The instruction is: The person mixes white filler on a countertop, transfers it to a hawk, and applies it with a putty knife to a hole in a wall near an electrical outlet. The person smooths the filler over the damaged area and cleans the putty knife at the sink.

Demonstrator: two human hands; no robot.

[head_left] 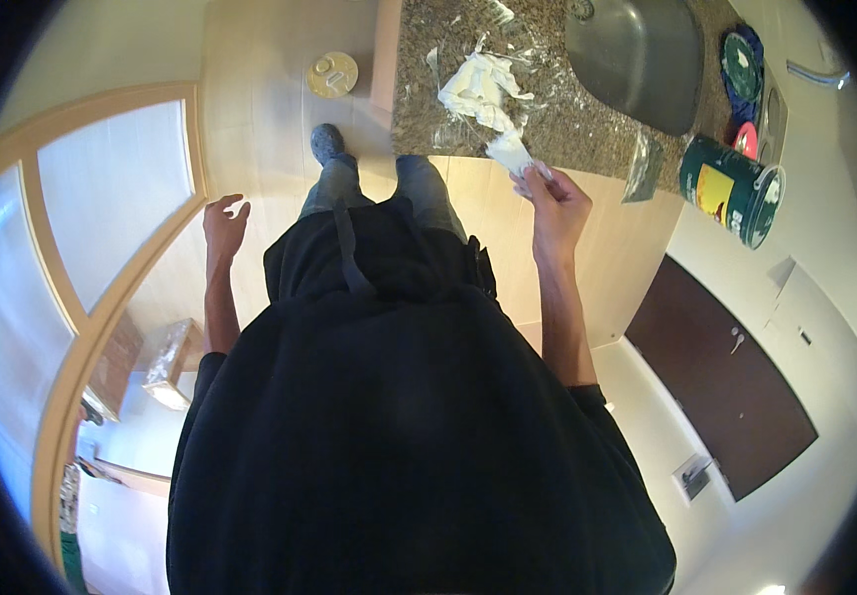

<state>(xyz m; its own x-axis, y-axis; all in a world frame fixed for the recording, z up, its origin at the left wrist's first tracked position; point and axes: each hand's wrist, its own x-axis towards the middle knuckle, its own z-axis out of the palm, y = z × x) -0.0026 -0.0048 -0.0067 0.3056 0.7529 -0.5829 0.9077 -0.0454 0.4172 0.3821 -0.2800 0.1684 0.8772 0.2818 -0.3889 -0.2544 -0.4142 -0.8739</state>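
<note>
The right hand (552, 198) pinched the near end of a crumpled white plastic wrap (483, 94), the rest trailing away over the speckled countertop (557, 119) beside the sink (637, 55); the left hand (223, 223) hung empty, fingers spread, probably for balance

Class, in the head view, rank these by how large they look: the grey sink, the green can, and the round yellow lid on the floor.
1. grey sink
2. green can
3. round yellow lid
The lid lies farther from the camera, so its true size is unsure.
</note>
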